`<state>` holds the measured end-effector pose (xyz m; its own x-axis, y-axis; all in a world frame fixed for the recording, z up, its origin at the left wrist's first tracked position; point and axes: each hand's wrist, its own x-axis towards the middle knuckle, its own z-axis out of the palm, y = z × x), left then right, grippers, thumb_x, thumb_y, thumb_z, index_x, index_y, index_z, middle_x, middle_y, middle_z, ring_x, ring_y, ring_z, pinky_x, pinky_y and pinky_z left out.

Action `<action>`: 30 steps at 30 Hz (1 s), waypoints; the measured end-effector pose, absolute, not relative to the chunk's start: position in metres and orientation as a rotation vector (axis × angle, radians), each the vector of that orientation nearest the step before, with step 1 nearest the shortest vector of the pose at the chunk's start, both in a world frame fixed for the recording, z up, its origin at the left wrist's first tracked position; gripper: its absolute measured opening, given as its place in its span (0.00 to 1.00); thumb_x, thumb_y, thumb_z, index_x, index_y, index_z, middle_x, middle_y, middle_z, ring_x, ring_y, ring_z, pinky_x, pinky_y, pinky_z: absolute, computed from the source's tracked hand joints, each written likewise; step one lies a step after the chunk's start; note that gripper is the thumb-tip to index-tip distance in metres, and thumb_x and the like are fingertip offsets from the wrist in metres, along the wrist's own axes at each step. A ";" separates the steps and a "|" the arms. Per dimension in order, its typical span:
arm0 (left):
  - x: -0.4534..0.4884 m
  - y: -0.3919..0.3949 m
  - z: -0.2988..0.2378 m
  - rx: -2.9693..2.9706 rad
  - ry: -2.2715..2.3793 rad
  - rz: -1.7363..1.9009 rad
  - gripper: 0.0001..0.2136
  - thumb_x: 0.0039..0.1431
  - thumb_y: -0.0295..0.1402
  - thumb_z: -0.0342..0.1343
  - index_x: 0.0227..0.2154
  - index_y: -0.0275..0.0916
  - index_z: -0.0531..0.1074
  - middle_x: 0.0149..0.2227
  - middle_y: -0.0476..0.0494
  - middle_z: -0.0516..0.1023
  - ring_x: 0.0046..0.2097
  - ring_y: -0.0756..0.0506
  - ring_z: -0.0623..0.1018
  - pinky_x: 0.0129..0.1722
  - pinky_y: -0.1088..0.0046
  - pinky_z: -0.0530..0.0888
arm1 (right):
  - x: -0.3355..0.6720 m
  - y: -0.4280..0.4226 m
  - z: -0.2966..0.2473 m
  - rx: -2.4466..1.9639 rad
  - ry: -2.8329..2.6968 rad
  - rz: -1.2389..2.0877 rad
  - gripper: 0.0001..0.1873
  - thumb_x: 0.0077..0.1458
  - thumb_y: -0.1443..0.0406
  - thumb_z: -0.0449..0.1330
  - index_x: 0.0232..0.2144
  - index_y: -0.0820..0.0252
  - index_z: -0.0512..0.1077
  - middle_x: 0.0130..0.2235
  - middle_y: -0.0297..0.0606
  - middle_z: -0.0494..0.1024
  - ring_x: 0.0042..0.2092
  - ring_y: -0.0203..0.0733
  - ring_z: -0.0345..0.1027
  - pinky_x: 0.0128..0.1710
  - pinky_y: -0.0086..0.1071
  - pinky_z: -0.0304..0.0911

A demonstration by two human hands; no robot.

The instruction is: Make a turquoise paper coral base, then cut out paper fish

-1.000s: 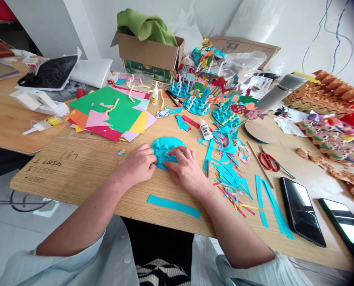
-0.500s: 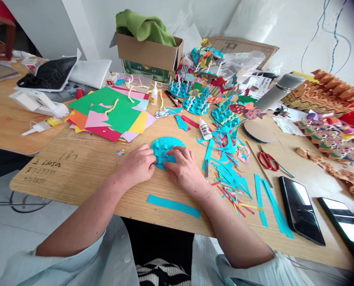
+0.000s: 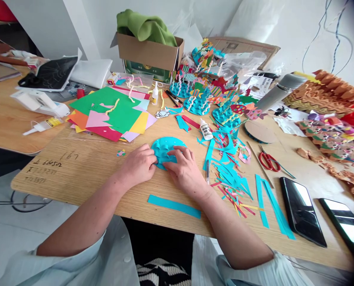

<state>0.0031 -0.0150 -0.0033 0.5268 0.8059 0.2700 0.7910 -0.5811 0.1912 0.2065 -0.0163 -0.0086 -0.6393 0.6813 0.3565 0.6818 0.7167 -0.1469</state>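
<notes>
A round blue paper disc [image 3: 166, 143] with raised wavy paper loops lies flat on the wooden table in front of me. My left hand [image 3: 140, 162] is closed, its curled fingers gripping the left rim of the disc. Over the right part of it, my right hand [image 3: 183, 169] bends down, thumb and fingers pinching the blue paper. The fingertips of both hands are partly hidden. Nearer the table's front edge lies a loose blue paper strip [image 3: 174, 206]. Small coloured paper dots [image 3: 121, 153] are left of my left hand.
A white glue bottle [image 3: 206, 129], a pen [image 3: 207, 171] and blue paper scraps [image 3: 232, 178] lie to the right. Beyond them are red-handled scissors [image 3: 269, 162] and a phone [image 3: 302, 211]. Coloured paper sheets [image 3: 117, 113] are at back left, finished blue fish crafts [image 3: 199, 104] at the back.
Both hands keep almost the same hold on the blue disc. The whole view has shifted very slightly.
</notes>
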 end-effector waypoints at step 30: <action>0.003 -0.015 -0.005 2.710 1.411 0.521 0.10 0.51 0.19 0.53 0.23 0.39 0.74 0.28 0.45 0.74 0.40 0.42 0.71 0.40 0.66 0.72 | 0.210 -0.014 -0.007 -1.027 -2.592 -0.158 0.10 0.59 0.69 0.59 0.37 0.53 0.80 0.49 0.43 0.74 0.60 0.53 0.55 0.64 0.54 0.45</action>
<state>0.0027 -0.0152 -0.0050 0.5292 0.8029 0.2744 0.7887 -0.5847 0.1900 0.2102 -0.0140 -0.0075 -0.6773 0.6427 0.3581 0.6815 0.7314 -0.0238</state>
